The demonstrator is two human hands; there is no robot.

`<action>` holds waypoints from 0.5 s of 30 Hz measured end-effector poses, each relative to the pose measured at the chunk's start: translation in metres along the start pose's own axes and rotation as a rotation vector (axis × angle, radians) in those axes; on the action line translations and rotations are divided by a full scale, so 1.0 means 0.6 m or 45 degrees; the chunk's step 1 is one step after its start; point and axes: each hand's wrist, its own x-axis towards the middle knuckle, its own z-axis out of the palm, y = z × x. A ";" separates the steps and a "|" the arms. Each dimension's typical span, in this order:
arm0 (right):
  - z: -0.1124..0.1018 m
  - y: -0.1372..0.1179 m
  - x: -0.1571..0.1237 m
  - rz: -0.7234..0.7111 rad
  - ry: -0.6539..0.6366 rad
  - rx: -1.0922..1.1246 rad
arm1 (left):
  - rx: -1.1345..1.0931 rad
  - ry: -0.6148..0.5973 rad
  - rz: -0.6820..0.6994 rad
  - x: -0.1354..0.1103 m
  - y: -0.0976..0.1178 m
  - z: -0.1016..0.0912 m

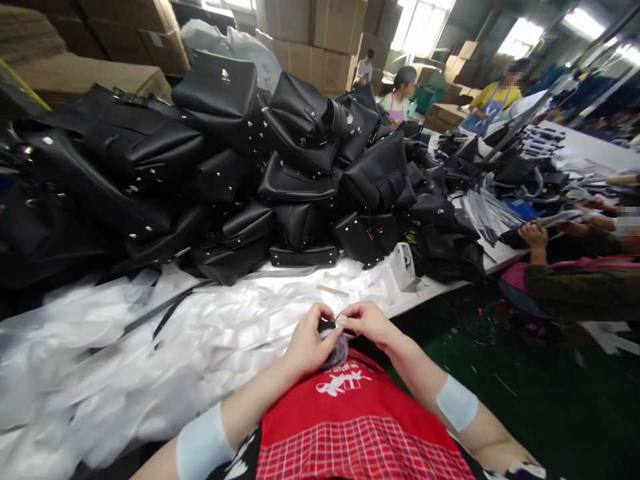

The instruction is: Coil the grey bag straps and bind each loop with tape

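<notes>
My left hand [313,337] is closed around a grey, translucent-looking wrapped bundle [336,355] with a dark part at its top, close against my red apron [305,413]. My right hand [373,325] meets it from the other side, thumb and fingers pinched on a small whitish piece [341,321] at the bundle's upper end. The fingertips of both hands almost touch. What exactly the bundle is, I cannot make out. Just beyond my hands, crumpled white wrapping sheets [240,320] cover the table's near side.
Black handbags [300,173] with metal studs are heaped along the table. A white tape dispenser [404,268] stands near the edge. To the right, a co-worker's hand [534,237] is beside grey wrapped straps [487,210]. Cardboard boxes [335,27] are stacked behind; other people stand farther off.
</notes>
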 end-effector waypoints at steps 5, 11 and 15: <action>-0.016 0.007 0.001 0.073 -0.053 0.049 | -0.014 -0.064 0.038 0.003 0.015 0.004; -0.014 -0.008 -0.041 -0.544 0.214 -0.597 | -0.210 -0.484 -0.392 0.038 0.008 0.007; -0.025 -0.010 -0.070 -0.984 0.149 -0.957 | -0.747 -0.491 -0.552 0.068 -0.005 0.020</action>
